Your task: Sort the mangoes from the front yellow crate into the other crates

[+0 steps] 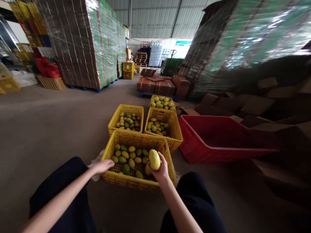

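Note:
In my right hand [163, 169] is a yellow mango [154, 159], held up over the right side of the front yellow crate [132, 183]. Fingers and thumb close around its lower part. My left hand [103, 166] lies at the left rim of the same crate, fingers stretched out and holding nothing; whether it presses on the rim I cannot tell. Green and yellow mangoes [132, 163] are spread over the crate floor between my hands, and some near the front wall are partly hidden.
Behind stand a left yellow crate [112, 122], a right yellow crate [177, 131] and a fuller mango crate [162, 103]. A large red bin [194, 140] is to the right, near loose cardboard [255, 106]. Wrapped carton stacks [104, 45] and flattened cardboard bundles [165, 87] stand farther back.

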Demonstrator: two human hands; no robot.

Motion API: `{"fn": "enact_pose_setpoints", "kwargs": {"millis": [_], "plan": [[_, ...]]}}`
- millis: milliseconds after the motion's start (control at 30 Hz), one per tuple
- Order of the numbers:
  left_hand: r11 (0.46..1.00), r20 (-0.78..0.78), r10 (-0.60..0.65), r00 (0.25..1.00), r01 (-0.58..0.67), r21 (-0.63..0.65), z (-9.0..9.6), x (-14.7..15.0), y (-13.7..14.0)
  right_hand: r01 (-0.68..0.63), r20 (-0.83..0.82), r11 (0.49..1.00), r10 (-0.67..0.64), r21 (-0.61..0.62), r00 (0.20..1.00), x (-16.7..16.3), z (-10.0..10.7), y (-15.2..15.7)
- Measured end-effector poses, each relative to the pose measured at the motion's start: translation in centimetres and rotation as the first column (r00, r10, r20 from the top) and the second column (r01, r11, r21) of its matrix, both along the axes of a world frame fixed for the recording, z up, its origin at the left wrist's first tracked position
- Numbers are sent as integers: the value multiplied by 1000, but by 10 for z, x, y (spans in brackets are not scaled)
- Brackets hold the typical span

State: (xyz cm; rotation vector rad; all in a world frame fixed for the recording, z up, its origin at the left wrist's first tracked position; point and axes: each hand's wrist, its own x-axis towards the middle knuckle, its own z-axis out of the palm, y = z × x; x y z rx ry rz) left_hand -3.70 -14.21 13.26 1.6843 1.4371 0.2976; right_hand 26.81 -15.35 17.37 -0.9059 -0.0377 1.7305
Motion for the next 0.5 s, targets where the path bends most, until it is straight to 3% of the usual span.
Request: {"fn": "enact_pose_setpoints", "kwargs": {"millis": [67, 167, 300, 367, 400, 467, 500], "plan": [[997, -100, -73, 992, 75, 10, -22, 4, -23, -96, 70, 992, 102, -78, 992, -8, -10, -7], [955, -356, -246, 902, 288, 69, -39, 4, -37, -298, 175, 934, 333, -199, 927, -24, -37, -28], [930, -485, -313, 817, 366, 17, -42, -9, -34, -606, 141, 720, 675, -337, 724, -39, -81, -71], [934, -545, -295, 784, 358, 9, -40, -16, -31, -685, 125, 613, 774, -393, 621, -41, -92, -88], [934, -559, -293, 776, 357, 5, -38, -19, -31, -690, 140, 589, 794, -421, 592, -41, -92, -92], [931, -558, -300, 774, 364, 4, -35, -23, -30, -628, 223, 635, 761, -450, 610, -35, -78, -83], [930, -554, -303, 776, 368, 7, -33, -24, -31, -545, 295, 718, 684, -433, 667, -30, -66, -70]]}}
